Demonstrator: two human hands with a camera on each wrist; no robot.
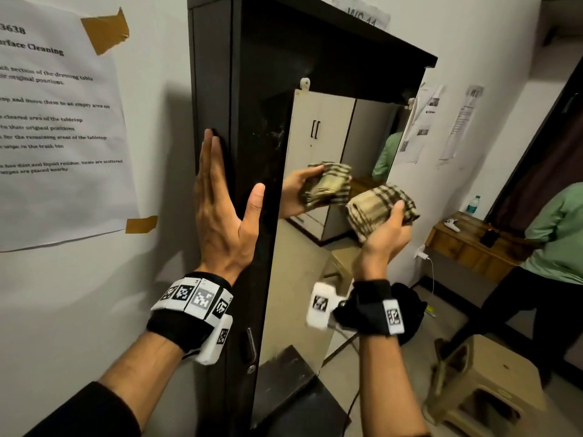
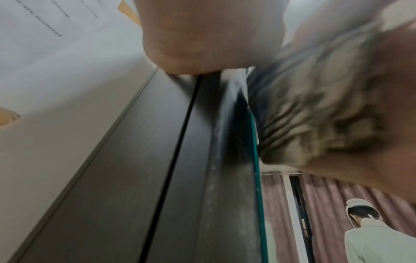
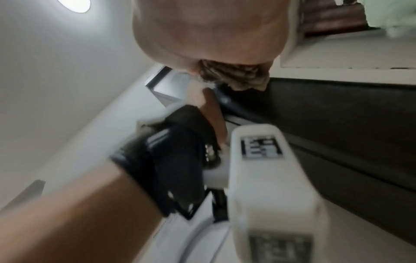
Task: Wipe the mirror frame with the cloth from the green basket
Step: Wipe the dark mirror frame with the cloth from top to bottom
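Note:
A tall dark mirror frame (image 1: 252,127) stands against the white wall, with the mirror glass (image 1: 299,247) set in it. My left hand (image 1: 220,203) lies flat against the frame's left side, fingers straight and pointing up, thumb spread toward the glass. My right hand (image 1: 383,234) grips a folded beige-and-brown checked cloth (image 1: 378,206) in the air just in front of the glass, right of the frame. The mirror reflects that hand and cloth. In the left wrist view the dusty frame edge (image 2: 225,142) runs past the blurred cloth (image 2: 315,115). The right wrist view shows a bit of cloth (image 3: 234,76) below the palm.
A taped paper sheet (image 1: 60,121) hangs on the wall to the left. A beige plastic stool (image 1: 485,383) stands low on the right. Another person in a green shirt (image 1: 555,234) stands by a wooden table (image 1: 467,244) at the far right. The green basket is not in view.

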